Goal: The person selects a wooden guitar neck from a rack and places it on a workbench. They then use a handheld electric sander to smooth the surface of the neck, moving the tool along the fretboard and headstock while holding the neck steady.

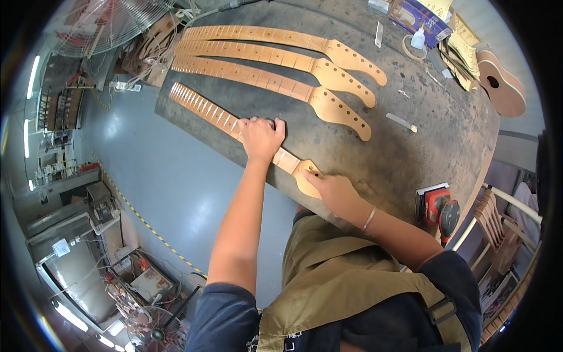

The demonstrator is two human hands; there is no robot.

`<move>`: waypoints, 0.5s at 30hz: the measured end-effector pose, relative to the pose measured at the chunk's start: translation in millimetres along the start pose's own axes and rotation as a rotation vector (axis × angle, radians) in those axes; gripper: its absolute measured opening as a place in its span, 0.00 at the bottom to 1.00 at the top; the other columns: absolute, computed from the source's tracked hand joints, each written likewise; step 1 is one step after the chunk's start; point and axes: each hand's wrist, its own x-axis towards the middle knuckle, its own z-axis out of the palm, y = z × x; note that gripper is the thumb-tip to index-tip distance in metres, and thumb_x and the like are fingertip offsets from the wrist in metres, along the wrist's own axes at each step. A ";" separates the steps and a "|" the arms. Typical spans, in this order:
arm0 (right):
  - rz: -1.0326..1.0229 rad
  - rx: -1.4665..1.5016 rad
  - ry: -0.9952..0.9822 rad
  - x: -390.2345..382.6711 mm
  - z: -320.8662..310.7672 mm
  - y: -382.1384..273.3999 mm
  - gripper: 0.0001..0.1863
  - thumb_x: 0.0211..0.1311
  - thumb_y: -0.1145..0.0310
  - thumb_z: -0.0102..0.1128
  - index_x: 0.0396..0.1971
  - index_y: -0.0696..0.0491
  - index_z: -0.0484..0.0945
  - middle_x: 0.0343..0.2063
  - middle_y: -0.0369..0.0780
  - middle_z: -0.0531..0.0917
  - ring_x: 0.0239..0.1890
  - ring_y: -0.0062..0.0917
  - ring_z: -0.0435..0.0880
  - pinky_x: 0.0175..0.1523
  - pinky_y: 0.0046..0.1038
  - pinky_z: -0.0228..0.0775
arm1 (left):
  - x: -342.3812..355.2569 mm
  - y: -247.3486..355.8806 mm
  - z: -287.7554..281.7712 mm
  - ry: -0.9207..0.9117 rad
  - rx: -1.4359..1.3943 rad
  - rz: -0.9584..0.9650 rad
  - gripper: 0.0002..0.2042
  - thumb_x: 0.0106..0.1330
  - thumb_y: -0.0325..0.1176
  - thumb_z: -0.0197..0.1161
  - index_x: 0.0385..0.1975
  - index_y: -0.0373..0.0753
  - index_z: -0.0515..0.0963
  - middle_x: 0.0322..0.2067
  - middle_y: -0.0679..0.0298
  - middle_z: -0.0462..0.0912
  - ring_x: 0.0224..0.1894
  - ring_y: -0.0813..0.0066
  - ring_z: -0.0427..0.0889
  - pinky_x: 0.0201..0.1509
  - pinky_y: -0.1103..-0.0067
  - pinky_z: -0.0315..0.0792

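Head view | pale wooden guitar neck with fretted fingerboard (205, 110): lying along near edge of dark stained workbench (399, 161) | left hand (261, 138): wrapped over fingerboard | right hand (337, 196): thumb on headstock (307, 184), hold beneath hidden | risk: uneven pressure could tip neck off; swinging right forearm (402, 236) could knock red-and-black handheld sander (434, 206)

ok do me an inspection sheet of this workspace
Surface: dark workbench, stained
Job's things: guitar neck held at the near edge; three more necks beyond it
Clutter: red sander, white bottle, blue box, yellowish papers, metal strip
Hands: left hand gripping the neck; right hand on the headstock, thumb on top
Cables: pale tangle near the bench's far left corner
Surroundings: blue-grey floor with striped tape, caged fan, guitar body
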 end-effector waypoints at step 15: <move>-0.066 -0.152 0.031 1.1 -3.1 -12.4 0.25 0.67 0.71 0.59 0.64 0.50 0.73 0.27 0.45 0.81 0.18 0.37 0.81 0.24 0.37 0.74 | 0.9 0.6 -1.1 0.006 -0.010 0.001 0.23 0.66 0.44 0.60 0.12 0.35 0.84 0.16 0.54 0.83 0.30 0.58 0.81 0.55 0.66 0.65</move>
